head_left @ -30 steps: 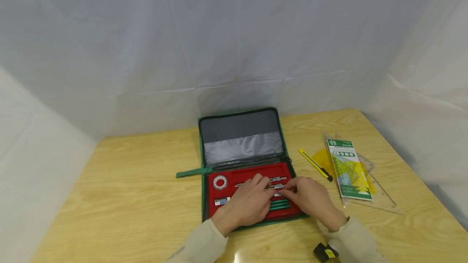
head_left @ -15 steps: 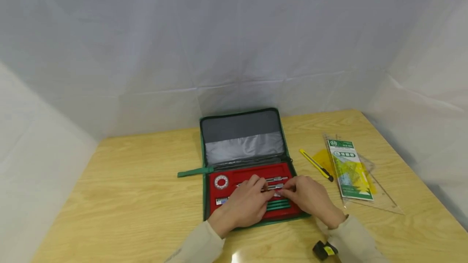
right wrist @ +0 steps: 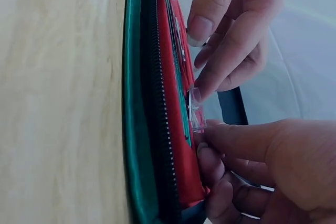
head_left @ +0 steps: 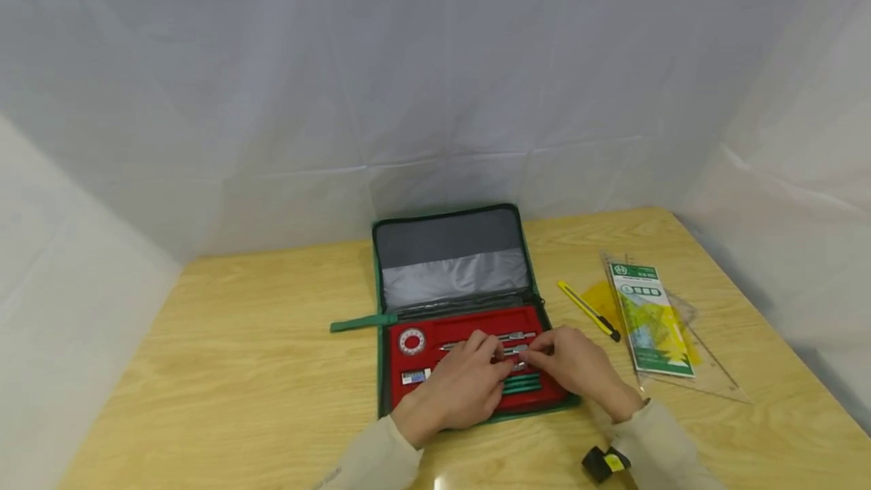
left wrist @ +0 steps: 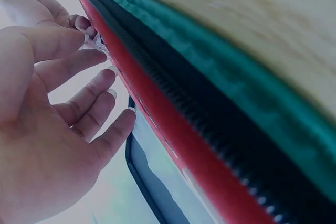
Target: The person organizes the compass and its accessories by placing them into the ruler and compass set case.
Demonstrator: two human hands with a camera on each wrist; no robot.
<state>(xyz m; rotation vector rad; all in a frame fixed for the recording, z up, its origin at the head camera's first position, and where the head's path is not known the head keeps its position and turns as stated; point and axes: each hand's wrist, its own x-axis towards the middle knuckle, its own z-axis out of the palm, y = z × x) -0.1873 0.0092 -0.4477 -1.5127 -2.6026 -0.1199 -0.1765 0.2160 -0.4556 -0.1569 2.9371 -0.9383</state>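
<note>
An unzipped green drawing-instrument case (head_left: pixel 449 240) lies on the table, its red tray (head_left: pixel 469 324) toward me. My right hand (head_left: pixel 577 363) pinches one end of a small clear plastic box (right wrist: pixel 195 111) between thumb and forefinger at the tray's right side. My left hand (head_left: pixel 463 380) reaches over the tray, fingers fairly straight. Its forefinger touches the box's other end, while the thumb stands apart in the right wrist view. Around the hands are metal compasses (head_left: pixel 516 336), green pencil-like sticks (head_left: pixel 522 384), a white ring-shaped disc (head_left: pixel 411 331) and an eraser (head_left: pixel 416 376). My left hand hides the tray's middle.
Right of the case lie a yellow utility knife (head_left: pixel 589 311) and a green-and-white packet (head_left: pixel 652 320) on transparent set squares (head_left: pixel 721 384). A black-and-yellow object (head_left: pixel 604 465) sits by my right sleeve. White sheeting (head_left: pixel 442 82) hangs behind the wooden table (head_left: pixel 258 354).
Both hands stay at the same spot over the tray, with only slight shifts of the fingers at the clear box. Nothing else on the table has moved.
</note>
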